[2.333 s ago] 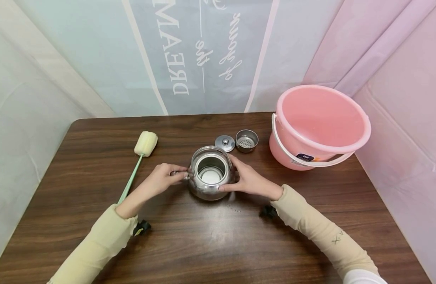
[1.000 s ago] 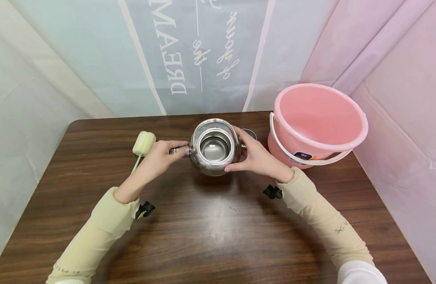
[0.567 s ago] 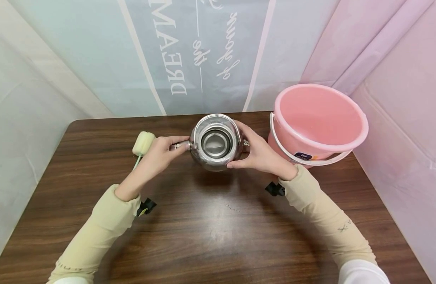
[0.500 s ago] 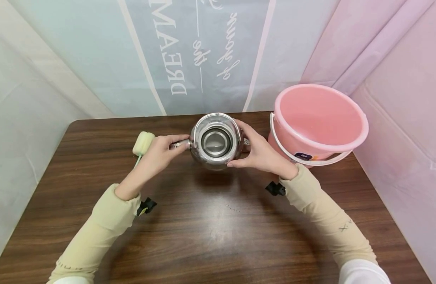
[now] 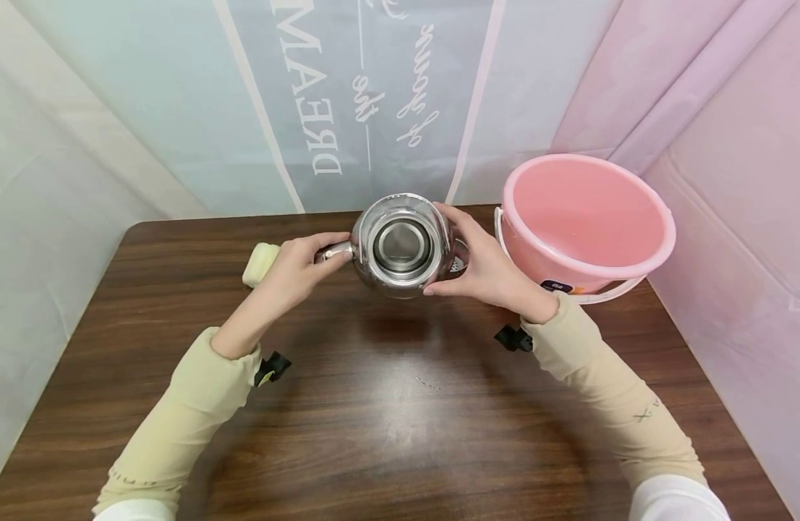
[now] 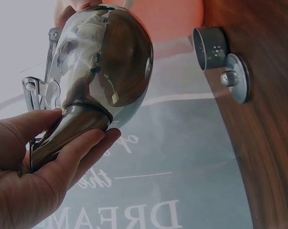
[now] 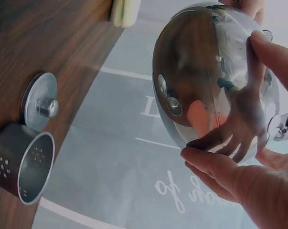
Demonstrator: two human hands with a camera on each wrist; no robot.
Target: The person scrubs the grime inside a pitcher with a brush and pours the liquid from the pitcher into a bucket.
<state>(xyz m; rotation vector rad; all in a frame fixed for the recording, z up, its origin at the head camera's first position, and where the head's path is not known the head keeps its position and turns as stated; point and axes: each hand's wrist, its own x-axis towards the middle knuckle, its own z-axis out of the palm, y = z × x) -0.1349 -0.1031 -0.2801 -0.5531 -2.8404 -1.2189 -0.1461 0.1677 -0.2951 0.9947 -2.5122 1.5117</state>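
Observation:
A shiny stainless steel teapot (image 5: 403, 246) is held up off the table, its lidless mouth facing the head camera. My left hand (image 5: 292, 271) pinches its spout (image 6: 69, 131), thumb on one side and fingers on the other. From the right, my right hand (image 5: 487, 271) grips the round body with thumb and fingers spread around it. The wire handle arches over the mouth. On the table behind lie the knobbed lid (image 6: 239, 81) and a perforated strainer cup (image 7: 22, 160). In the head view the teapot hides the lid, and the strainer shows only partly.
A pink bucket (image 5: 569, 278) with a white handle stands at the back right, close to my right hand. A cream sponge brush (image 5: 260, 264) lies at the left, its stick hidden behind my left hand and forearm. Fabric backdrops border the brown table (image 5: 400, 449).
Both hands have raised the teapot off the table and carried it away from me, slightly to the right. It now covers the lid in the head view. Both holds remain the same.

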